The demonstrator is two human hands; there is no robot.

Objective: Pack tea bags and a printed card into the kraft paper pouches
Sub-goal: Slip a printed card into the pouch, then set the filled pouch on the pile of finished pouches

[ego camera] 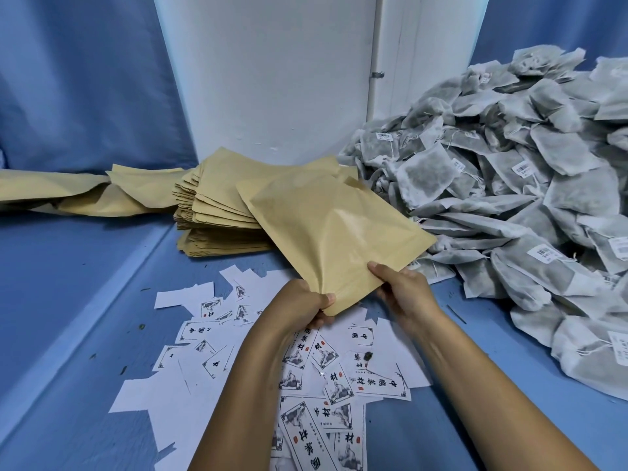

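Nearest me, printed cards (326, 379) lie scattered on the blue tabletop (102, 300), some face down, within easy reach for insertion. Just above the cards I hold one kraft pouch (336, 232) by its near edge: my left hand (306, 300) pinches the near corner, my right hand (401, 283) grips the same edge further right. I judge this two-handed hold serves to spread the mouth; whether it is open I cannot tell. No tea bag or card is seen inside. Beyond the pouch, to its left, sits the pouch stack (217, 212). Right of the pouch, the tea bag heap (509, 171) rises against the wall
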